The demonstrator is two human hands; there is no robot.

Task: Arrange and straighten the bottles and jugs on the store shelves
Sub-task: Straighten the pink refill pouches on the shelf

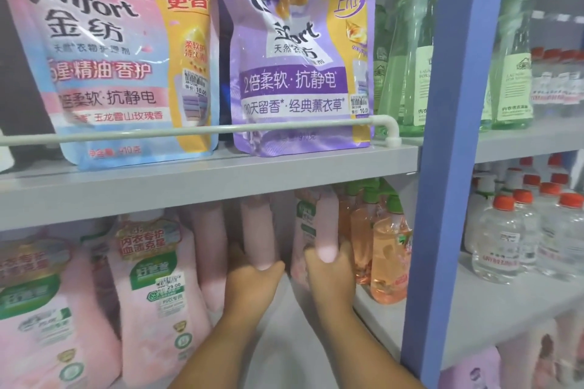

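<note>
The left hand reaches into the lower shelf and curls its fingers round the bottom end of a pale pink bottle, which leans with its upper part hidden behind the grey shelf edge. The right hand does the same just beside it, gripping the lower end of a second pink bottle, thumb and fingers wrapped round its rounded end. Both forearms come up from the bottom of the head view, close together.

To the left of the hands stand large pink jugs with green labels, one carrying a price sticker. Another plain pink bottle stands between those jugs and the left hand. To the right of the right hand stand orange bottles with green pump tops, near the blue upright post.

On the shelf above, behind a white rail, stand a pink Comfort refill pouch and a purple pouch. Right of them are tall green bottles. Beyond the post, clear bottles with orange caps fill the neighbouring shelf.
</note>
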